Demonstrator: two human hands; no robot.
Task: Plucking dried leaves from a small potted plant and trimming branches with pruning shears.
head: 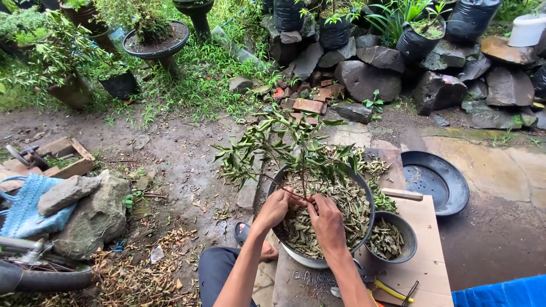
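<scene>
At the bottom edge of the view, the person's forearms run out of frame, and a bent knee in dark trousers hides part of the ground beneath them. Where the stem of the small tree (296, 150) enters the pot is hard to make out: both hands crowd around its base and the dry leaves cover the soil. The left hand (274, 207) is closed on the thin stem low down, at the near-left rim of the large round pot (364, 190); the right hand (325, 219) rests just beside it with fingers bent at the stem's foot, but whether it pinches the stem or only presses the leaf litter cannot be told. The tree stands upright between the two hands, its narrow green leaves spreading above the pot's far rim. The pot is dark and shallow, filled with curled, olive-brown leaves. Touching its right side sits a smaller dark bowl (406, 233) holding more dry leaves, on a flat sheet of cardboard (429, 261). Yellow-handled pliers (389, 290) lie at the cardboard's near edge, partly cut off. A wide black tray (449, 182) lies beyond.
</scene>
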